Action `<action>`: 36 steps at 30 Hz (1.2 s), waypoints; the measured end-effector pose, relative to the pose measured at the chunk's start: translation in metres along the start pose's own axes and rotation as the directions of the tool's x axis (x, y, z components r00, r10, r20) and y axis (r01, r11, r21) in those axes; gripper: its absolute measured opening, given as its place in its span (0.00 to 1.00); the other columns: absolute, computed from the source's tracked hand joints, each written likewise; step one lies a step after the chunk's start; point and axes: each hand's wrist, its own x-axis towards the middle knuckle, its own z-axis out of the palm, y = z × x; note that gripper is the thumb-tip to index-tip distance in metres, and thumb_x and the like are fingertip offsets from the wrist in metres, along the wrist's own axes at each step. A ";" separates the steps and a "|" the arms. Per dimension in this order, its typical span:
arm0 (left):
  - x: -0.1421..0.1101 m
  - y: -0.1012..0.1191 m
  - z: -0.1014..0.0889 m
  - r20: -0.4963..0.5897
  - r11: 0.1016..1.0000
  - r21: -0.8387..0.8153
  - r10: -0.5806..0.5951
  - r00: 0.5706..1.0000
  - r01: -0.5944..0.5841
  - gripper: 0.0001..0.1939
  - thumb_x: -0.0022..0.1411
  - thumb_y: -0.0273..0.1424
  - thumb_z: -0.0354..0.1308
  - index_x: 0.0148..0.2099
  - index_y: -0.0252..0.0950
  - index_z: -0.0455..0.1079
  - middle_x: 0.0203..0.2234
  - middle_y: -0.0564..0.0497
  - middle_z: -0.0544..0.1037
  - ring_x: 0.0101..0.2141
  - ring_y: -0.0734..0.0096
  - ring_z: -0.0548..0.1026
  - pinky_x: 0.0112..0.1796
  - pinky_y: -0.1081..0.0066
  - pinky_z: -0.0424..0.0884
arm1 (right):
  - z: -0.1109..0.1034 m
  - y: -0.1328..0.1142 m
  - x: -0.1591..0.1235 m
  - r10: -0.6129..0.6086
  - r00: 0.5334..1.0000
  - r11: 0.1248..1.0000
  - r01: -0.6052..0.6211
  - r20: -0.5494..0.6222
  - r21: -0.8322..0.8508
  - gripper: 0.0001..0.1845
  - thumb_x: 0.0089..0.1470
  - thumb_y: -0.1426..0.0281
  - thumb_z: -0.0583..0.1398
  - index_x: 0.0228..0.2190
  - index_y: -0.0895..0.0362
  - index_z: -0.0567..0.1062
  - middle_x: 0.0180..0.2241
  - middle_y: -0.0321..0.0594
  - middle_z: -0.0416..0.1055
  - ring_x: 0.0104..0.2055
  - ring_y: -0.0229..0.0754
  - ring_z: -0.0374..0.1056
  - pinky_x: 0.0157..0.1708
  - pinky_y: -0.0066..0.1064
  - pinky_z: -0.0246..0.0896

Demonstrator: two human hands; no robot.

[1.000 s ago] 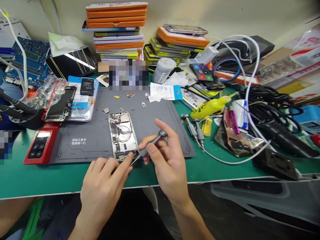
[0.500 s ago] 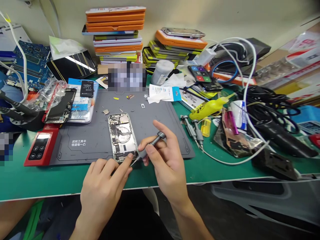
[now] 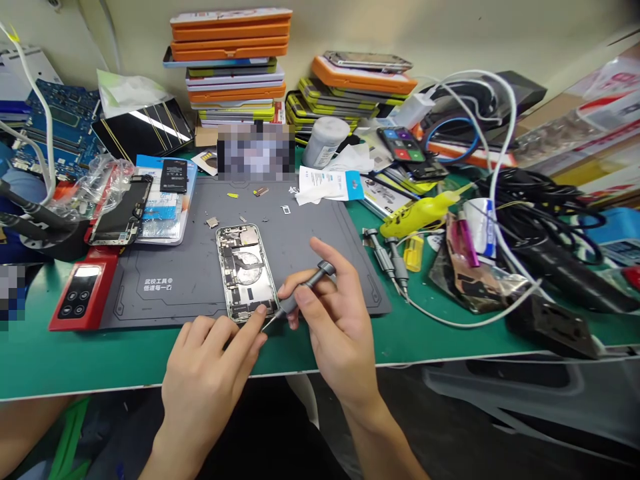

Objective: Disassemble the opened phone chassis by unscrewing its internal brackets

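Observation:
An opened phone (image 3: pixel 245 270) with bare internals lies on a grey work mat (image 3: pixel 180 273). My right hand (image 3: pixel 335 327) pinches a small grey screwdriver (image 3: pixel 300 293), tip down at the phone's near right corner. My left hand (image 3: pixel 210 380) rests at the mat's front edge, fingers loosely curled, forefinger stretched out and pressing on the phone's bottom edge beside the driver tip. Tiny loose parts (image 3: pixel 213 221) lie on the mat beyond the phone.
A removed screen (image 3: pixel 123 210) and red device (image 3: pixel 80 293) lie left of the mat. Spare screwdrivers (image 3: pixel 387 257), a yellow tool (image 3: pixel 425 212), cables (image 3: pixel 540 200) and a black adapter (image 3: pixel 550 327) crowd the right. Stacked orange cases (image 3: pixel 230 40) line the wall.
Hardly any change. Both hands stay at the phone's lower end with the screwdriver in place; only the view shifts slightly.

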 end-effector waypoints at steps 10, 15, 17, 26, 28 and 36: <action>0.000 0.000 0.002 0.008 1.000 0.007 -0.013 1.000 0.013 0.18 0.76 0.27 0.61 0.65 0.36 0.75 0.29 0.53 0.75 0.33 0.66 0.68 0.38 0.64 0.64 | 0.000 0.000 -0.001 0.014 1.000 1.000 -0.014 0.003 0.002 0.24 0.71 0.66 0.61 0.65 0.48 0.66 0.38 0.37 0.79 0.29 0.37 0.67 0.28 0.28 0.71; 0.001 0.000 0.001 -0.002 1.000 -0.006 -0.009 1.000 0.009 0.17 0.76 0.26 0.62 0.64 0.35 0.75 0.29 0.53 0.74 0.33 0.66 0.69 0.38 0.63 0.65 | 0.000 -0.001 -0.001 0.014 1.000 1.000 -0.014 0.000 -0.002 0.24 0.71 0.66 0.61 0.65 0.48 0.66 0.37 0.38 0.78 0.29 0.37 0.68 0.28 0.29 0.71; 0.002 0.001 0.001 -0.007 1.000 -0.006 -0.008 1.000 0.008 0.17 0.75 0.26 0.62 0.64 0.35 0.76 0.28 0.53 0.74 0.33 0.66 0.69 0.38 0.64 0.64 | 0.000 -0.001 0.000 0.008 1.000 1.000 -0.008 0.002 -0.009 0.24 0.71 0.66 0.61 0.65 0.47 0.66 0.37 0.38 0.78 0.29 0.37 0.68 0.27 0.30 0.71; 0.001 0.002 0.000 0.007 1.000 -0.012 -0.014 1.000 0.014 0.17 0.76 0.27 0.62 0.64 0.35 0.76 0.29 0.53 0.75 0.33 0.65 0.67 0.38 0.63 0.63 | -0.001 0.001 0.000 0.009 1.000 1.000 -0.009 0.009 -0.012 0.24 0.72 0.65 0.61 0.65 0.46 0.66 0.37 0.37 0.76 0.30 0.39 0.67 0.27 0.31 0.70; 0.001 0.002 0.000 0.009 1.000 -0.014 -0.013 1.000 0.013 0.18 0.76 0.27 0.62 0.64 0.35 0.75 0.29 0.53 0.75 0.33 0.65 0.67 0.38 0.63 0.63 | -0.001 0.001 0.000 0.010 1.000 1.000 -0.010 0.009 0.003 0.24 0.72 0.66 0.60 0.65 0.46 0.66 0.37 0.37 0.76 0.30 0.38 0.66 0.27 0.31 0.69; 0.001 0.001 0.001 0.025 1.000 -0.008 -0.011 1.000 0.011 0.19 0.75 0.27 0.63 0.65 0.36 0.74 0.30 0.53 0.76 0.33 0.65 0.67 0.38 0.63 0.62 | 0.000 -0.001 -0.001 0.005 1.000 0.999 -0.005 0.001 -0.038 0.24 0.72 0.64 0.60 0.66 0.46 0.65 0.37 0.38 0.76 0.29 0.39 0.67 0.27 0.33 0.70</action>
